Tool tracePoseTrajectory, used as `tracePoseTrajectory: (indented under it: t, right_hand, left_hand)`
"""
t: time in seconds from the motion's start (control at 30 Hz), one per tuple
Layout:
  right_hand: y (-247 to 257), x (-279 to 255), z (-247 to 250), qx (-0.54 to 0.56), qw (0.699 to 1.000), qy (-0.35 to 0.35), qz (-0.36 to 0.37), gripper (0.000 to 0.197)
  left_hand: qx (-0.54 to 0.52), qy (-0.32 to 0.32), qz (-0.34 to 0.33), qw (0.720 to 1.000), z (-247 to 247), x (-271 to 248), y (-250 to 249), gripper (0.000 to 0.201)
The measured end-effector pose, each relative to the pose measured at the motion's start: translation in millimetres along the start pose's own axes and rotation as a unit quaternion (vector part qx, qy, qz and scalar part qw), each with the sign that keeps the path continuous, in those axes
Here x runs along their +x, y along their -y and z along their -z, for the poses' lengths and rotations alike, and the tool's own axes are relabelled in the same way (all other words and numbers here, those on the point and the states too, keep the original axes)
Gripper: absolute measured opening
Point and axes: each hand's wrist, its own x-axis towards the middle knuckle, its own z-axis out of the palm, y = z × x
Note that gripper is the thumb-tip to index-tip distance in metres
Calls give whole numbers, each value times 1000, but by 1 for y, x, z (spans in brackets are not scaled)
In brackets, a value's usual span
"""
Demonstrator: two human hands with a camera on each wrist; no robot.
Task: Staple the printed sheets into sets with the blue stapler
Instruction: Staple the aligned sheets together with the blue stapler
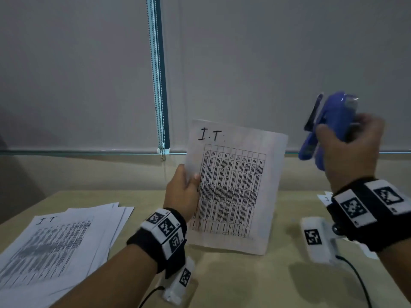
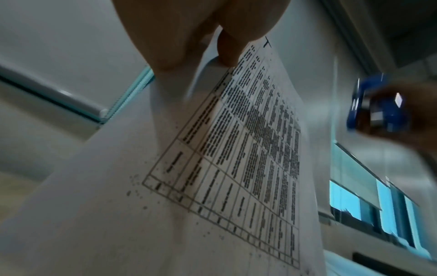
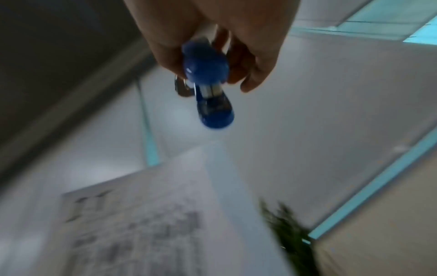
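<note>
Far left: a fanned pile of white printed sheets point(image 1: 60, 243), headed "I.T" by hand, lying flat on the beige tabletop point(image 1: 233, 283). Centre: the left hand point(image 1: 182, 192), thumb in front and fingers behind, pinches the left edge of an upright set of white sheets bearing a printed table point(image 1: 233, 187), its lower edge at the tabletop. Right: the right hand point(image 1: 349, 150), fingers curled, grips the blue plastic stapler point(image 1: 329, 121) raised in the air, apart from the held set. More white paper point(image 1: 323, 197) lies behind the right wrist.
</note>
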Motion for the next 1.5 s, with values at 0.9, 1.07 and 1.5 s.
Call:
tracePoseTrajectory:
  t: [0.9,1.07,1.5]
  right_hand:
    - [43,-25,-38,78,990,-12,119,29]
    - [38,-23,-41,42,993,32,109,31]
    - [-15,-18,-25,-206,925,287,-139,31]
  left_hand:
    - [46,111,-173,978,-66,-46,-27,12]
    - [40,139,-113,983,-57,-48,-1,13]
    - [301,-91,209,926,125,44,60,25]
